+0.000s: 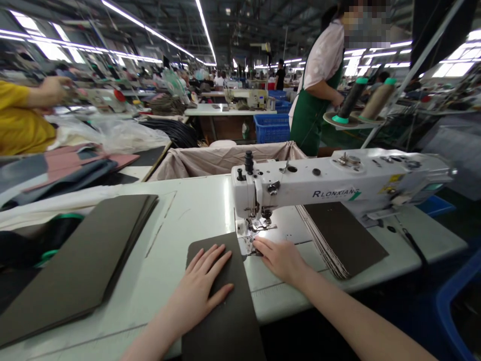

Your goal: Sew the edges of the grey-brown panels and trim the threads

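My left hand (203,283) lies flat with spread fingers on a dark olive-grey fabric panel (229,326). The panel has a rounded corner, and its right edge lies beside the needle area of a white sewing machine (293,185). My right hand (281,258) rests on the machine bed, fingers stretched toward the presser foot (263,225); its thumb is mostly hidden, and I see nothing held in it. Right of that hand, a stack of dark panels with pale edges (341,240) sits under the machine arm.
More dark panels (86,250) are piled on the left of the pale green table (169,220). A cloth-lined bin (210,160) stands behind it. Thread cones (351,98) are at upper right. A co-worker in a green apron (313,110) stands beyond; a yellow-sleeved person (22,118) is left.
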{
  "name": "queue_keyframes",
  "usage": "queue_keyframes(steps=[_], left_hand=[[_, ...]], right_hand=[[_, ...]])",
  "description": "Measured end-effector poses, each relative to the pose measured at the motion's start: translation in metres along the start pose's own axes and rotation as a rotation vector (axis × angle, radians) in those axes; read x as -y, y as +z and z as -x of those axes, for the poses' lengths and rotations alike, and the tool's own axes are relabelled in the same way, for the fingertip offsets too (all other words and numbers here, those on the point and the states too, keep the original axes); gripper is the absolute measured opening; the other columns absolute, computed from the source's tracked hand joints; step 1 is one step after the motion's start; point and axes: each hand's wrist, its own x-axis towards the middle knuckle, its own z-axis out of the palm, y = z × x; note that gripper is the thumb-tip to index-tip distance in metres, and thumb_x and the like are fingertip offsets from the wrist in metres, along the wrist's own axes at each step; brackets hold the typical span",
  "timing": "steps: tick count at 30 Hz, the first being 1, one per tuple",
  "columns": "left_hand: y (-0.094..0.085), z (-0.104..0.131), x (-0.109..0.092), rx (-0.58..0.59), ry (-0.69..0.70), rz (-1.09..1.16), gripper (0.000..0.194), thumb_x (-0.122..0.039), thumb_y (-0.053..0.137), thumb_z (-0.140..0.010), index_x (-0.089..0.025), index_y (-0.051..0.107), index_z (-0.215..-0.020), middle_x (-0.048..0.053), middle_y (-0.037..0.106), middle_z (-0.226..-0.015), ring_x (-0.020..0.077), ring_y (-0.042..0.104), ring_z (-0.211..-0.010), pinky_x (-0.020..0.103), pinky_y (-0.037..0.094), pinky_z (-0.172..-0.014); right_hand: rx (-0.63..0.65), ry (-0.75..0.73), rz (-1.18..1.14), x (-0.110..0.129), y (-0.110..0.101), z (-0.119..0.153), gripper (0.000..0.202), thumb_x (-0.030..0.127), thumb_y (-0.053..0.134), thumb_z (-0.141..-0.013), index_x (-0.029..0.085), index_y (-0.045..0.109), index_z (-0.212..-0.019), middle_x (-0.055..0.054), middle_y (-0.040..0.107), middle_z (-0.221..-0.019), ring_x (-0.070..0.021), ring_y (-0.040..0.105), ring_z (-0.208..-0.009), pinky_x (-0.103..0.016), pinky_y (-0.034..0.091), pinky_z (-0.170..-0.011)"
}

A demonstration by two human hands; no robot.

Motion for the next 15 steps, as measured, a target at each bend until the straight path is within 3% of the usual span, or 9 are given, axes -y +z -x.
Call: queue_keyframes(steps=[2, 6, 15], left_hand=[[0.0, -0.017, 0.001, 0.033, 0.071, 0.049, 0.066, -0.053, 0.048, -0.093, -0.029, 0.029, -0.151, 0.006, 0.034, -0.155, 0.0289, 0.034, -0.141, 0.051, 0.026, -0.116], [0.002, -0.039, -0.004, 0.056, 0.096, 0.082, 0.065, -0.053, 0.047, -0.093, -0.03, 0.028, -0.151, 0.004, 0.032, -0.156, 0.0279, 0.031, -0.142, 0.051, 0.024, -0.117], [0.006, -0.044, -0.015, 0.028, 0.069, 0.106, 0.066, -0.052, 0.05, -0.092, -0.032, 0.027, -0.151, 0.003, 0.034, -0.155, 0.0289, 0.03, -0.143, 0.052, 0.025, -0.116]], right_hand=[[-0.018, 0.01, -0.037, -0.001, 0.002, 0.001, 0.046, 0.026, 0.047, -0.095, 0.026, 0.044, -0.141, -0.005, 0.049, -0.144, -0.0225, 0.064, -0.1, -0.035, 0.051, -0.084], [-0.029, 0.01, -0.09, -0.003, 0.005, 0.0, 0.047, 0.024, 0.046, -0.095, 0.028, 0.043, -0.141, -0.004, 0.05, -0.144, -0.0216, 0.062, -0.106, -0.035, 0.05, -0.087], [-0.014, 0.008, -0.146, -0.007, 0.007, -0.002, 0.045, 0.022, 0.047, -0.093, 0.027, 0.046, -0.138, -0.004, 0.049, -0.144, -0.0219, 0.06, -0.111, -0.035, 0.049, -0.092]])
